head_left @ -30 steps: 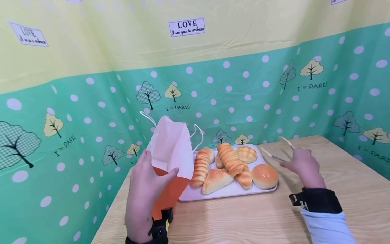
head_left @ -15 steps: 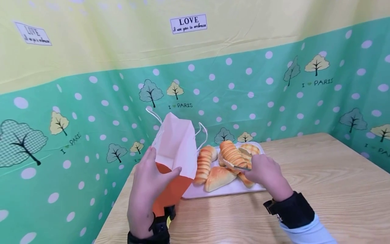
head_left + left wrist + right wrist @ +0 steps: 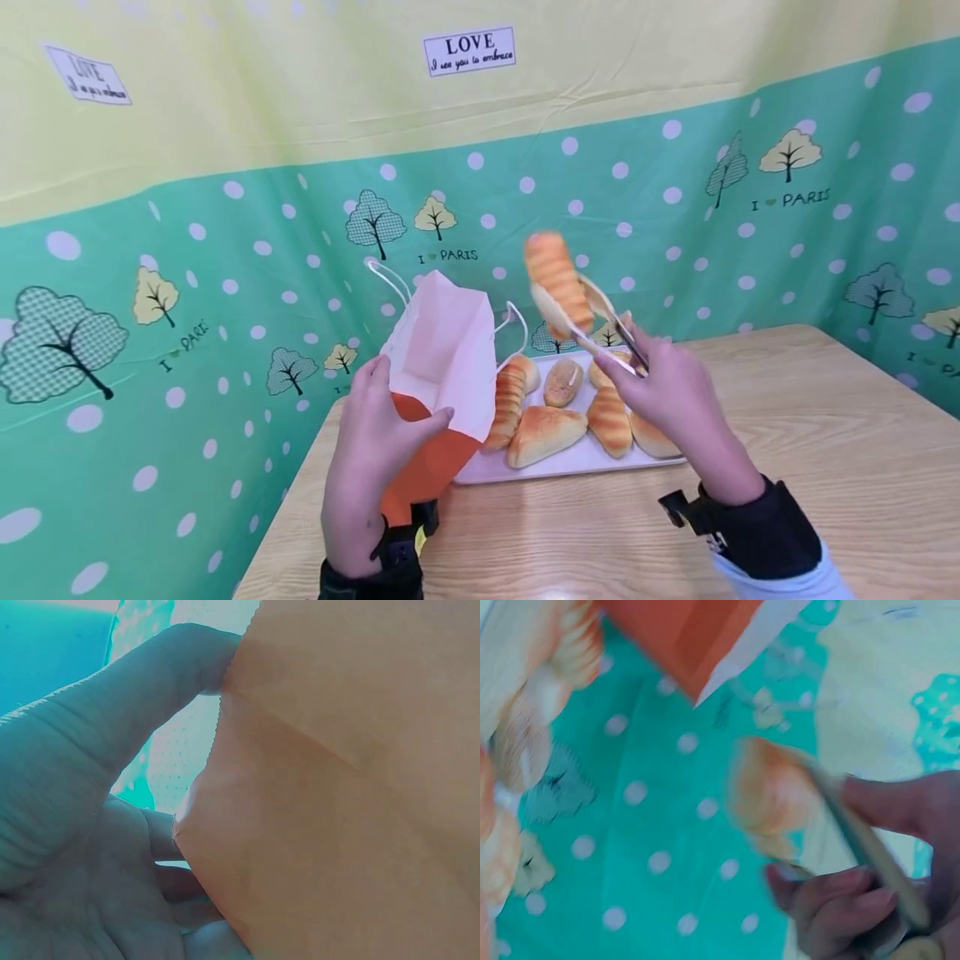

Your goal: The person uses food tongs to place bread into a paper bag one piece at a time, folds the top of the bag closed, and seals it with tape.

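In the head view my left hand (image 3: 367, 458) holds the orange paper gift bag (image 3: 431, 475) by its side, thumb across the front and fingers behind. The bag leans with its white mouth facing up, its cord handles standing loose. My right hand (image 3: 671, 392) grips a pair of tongs (image 3: 553, 312), their pale tips pinching a ridged bread roll (image 3: 558, 271). That roll hangs in the air above the tray, to the right of the bag. Blur softens the roll (image 3: 769, 787) in the right wrist view. The left wrist view has the bag's side (image 3: 337, 787) filling its right part.
A white tray (image 3: 495, 477) on the wooden table (image 3: 570, 533) carries several breads, among them a triangular one (image 3: 547, 433), a long ridged one (image 3: 508, 404) and a small oval one (image 3: 562, 382). A patterned curtain (image 3: 637, 208) hangs behind.
My right hand has come in from the right, closed the tongs on the top ridged roll and raised it off the tray. The left hand still holds the bag.
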### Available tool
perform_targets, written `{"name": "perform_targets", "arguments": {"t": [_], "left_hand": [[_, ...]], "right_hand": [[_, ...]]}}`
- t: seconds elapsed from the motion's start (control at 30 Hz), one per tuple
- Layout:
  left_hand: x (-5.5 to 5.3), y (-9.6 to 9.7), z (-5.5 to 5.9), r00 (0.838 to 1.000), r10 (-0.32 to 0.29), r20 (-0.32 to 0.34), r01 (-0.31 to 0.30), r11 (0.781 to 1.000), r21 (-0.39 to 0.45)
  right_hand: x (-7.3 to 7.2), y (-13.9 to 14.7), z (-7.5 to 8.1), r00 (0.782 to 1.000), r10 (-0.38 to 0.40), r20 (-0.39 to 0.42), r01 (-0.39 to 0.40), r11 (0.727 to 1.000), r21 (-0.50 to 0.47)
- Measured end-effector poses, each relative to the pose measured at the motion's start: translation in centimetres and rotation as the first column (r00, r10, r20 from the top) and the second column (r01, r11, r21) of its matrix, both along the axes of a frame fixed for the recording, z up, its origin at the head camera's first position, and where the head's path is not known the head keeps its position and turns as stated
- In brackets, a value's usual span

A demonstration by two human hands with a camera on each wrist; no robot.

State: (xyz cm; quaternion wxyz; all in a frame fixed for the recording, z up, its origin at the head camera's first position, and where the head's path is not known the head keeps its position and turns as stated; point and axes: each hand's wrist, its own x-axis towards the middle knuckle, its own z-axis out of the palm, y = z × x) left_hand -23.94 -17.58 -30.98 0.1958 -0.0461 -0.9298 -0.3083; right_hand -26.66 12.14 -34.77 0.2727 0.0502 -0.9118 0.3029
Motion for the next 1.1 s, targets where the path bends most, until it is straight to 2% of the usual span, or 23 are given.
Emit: {"name": "perform_targets", "arguments": {"t": [0.03, 0.1, 0.13, 0.2, 0.27, 0.33, 0.47, 0.53, 0.67, 0.77, 0.9, 1.1], "left_hand": [[0.0, 0.1, 0.0, 1.000, 0.001, 0.000, -0.001, 1.000, 0.001], [0.0, 0.2, 0.1, 1.000, 0.001, -0.003, -0.001, 1.000, -0.002], [-0.1, 0.2, 0.1, 1.000, -0.001, -0.003, 0.001, 1.000, -0.004], [-0.1, 0.2, 0.2, 1.000, -0.006, -0.004, 0.006, 1.000, -0.013], [-0.2, 0.2, 0.4, 1.000, -0.012, -0.011, 0.012, 1.000, -0.011], [-0.2, 0.2, 0.5, 1.000, -0.017, -0.019, 0.017, 1.000, -0.002], [-0.2, 0.3, 0.6, 1.000, -0.006, -0.012, 0.006, 1.000, 0.007], [-0.1, 0.4, 0.7, 1.000, 0.000, -0.003, 0.000, 1.000, 0.007], [-0.1, 0.6, 0.7, 1.000, -0.003, 0.001, 0.003, 1.000, 0.012], [-0.2, 0.8, 0.7, 1.000, -0.005, -0.005, 0.005, 1.000, 0.016], [-0.4, 0.8, 0.7, 1.000, 0.011, -0.013, -0.011, 1.000, 0.020], [-0.5, 0.2, 0.6, 0.999, 0.028, -0.033, -0.027, 0.999, 0.032]], "right_hand": [[0.5, -0.7, 0.4, 0.996, 0.039, -0.085, -0.044, 0.998, -0.052], [1.8, -2.4, 1.2, 0.969, 0.116, -0.217, -0.146, 0.981, -0.130], [2.5, -3.3, 1.4, 0.954, 0.161, -0.253, -0.204, 0.967, -0.155], [3.6, -5.0, 1.6, 0.930, 0.250, -0.268, -0.299, 0.941, -0.159], [4.4, -6.6, 1.4, 0.929, 0.303, -0.211, -0.337, 0.930, -0.149], [4.7, -7.7, 1.0, 0.938, 0.321, -0.129, -0.336, 0.934, -0.121], [4.2, -8.5, 0.1, 0.959, 0.283, 0.024, -0.281, 0.957, -0.073], [3.8, -8.4, -0.1, 0.958, 0.274, 0.086, -0.270, 0.961, -0.058], [3.3, -8.1, -0.4, 0.951, 0.275, 0.144, -0.271, 0.961, -0.048], [3.2, -7.9, -0.3, 0.947, 0.282, 0.155, -0.276, 0.959, -0.060], [3.2, -7.6, 0.1, 0.953, 0.281, 0.113, -0.276, 0.959, -0.058], [3.5, -5.9, 1.8, 0.955, 0.286, 0.072, -0.281, 0.957, -0.073]]}}
